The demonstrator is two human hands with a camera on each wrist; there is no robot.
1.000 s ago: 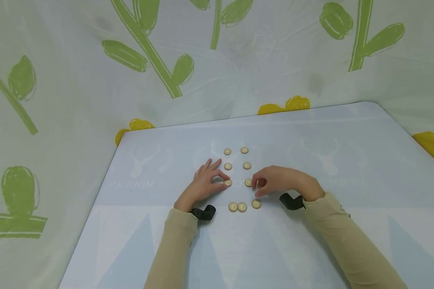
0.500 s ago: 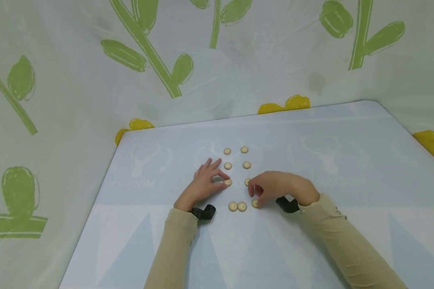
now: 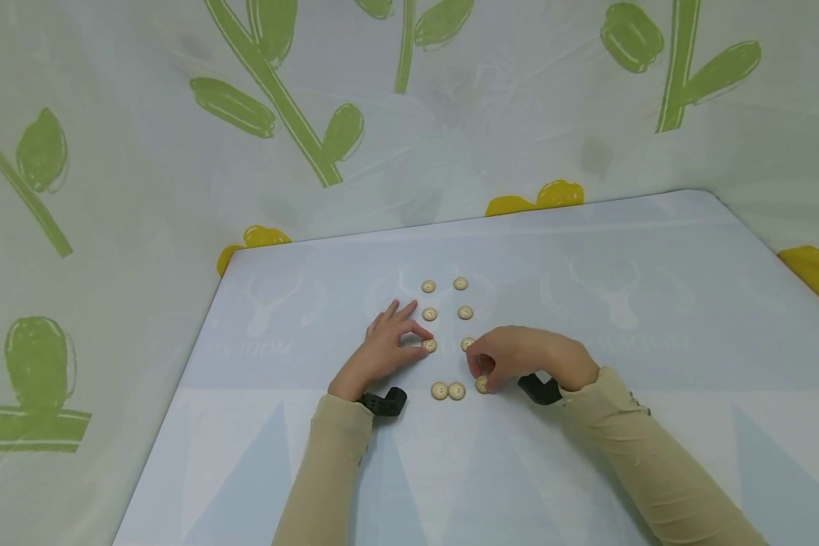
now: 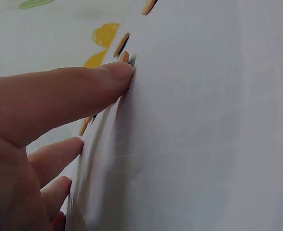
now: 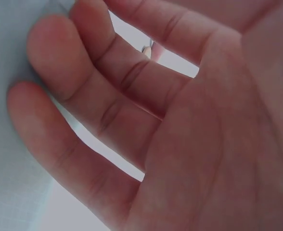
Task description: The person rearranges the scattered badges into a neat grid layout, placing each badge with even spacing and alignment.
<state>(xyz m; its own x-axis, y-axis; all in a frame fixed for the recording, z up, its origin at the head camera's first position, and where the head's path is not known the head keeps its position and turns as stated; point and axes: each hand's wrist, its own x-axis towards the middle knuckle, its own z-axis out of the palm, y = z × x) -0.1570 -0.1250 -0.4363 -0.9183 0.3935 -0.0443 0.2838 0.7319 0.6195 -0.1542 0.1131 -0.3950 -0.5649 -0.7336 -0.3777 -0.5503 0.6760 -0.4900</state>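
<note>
Several round, tan wooden-looking buttons lie flat on the table in the head view. My left hand (image 3: 385, 349) pinches the third button (image 3: 430, 345) of the left column between thumb and index finger, its other fingers spread. In the left wrist view the thumb covers most of that button (image 4: 124, 57). My right hand (image 3: 525, 353) has thumb and index finger at the edges of the nearest right button (image 3: 481, 384), partly hiding it. Just beyond those fingers lies another button (image 3: 467, 344). The right wrist view shows curled fingers; the pinch itself is hidden there.
Two buttons touch side by side, the left one (image 3: 440, 390) and the right one (image 3: 456, 391), between the forearms. Farther back lie two pairs, including a far-left button (image 3: 428, 286) and a far-right button (image 3: 460, 283). A patterned cloth (image 3: 450, 121) hangs behind the pale table (image 3: 587, 470).
My right hand has come slightly nearer and to the left, and its thumb and index finger have closed on the nearest right button. The left hand stays on its button.
</note>
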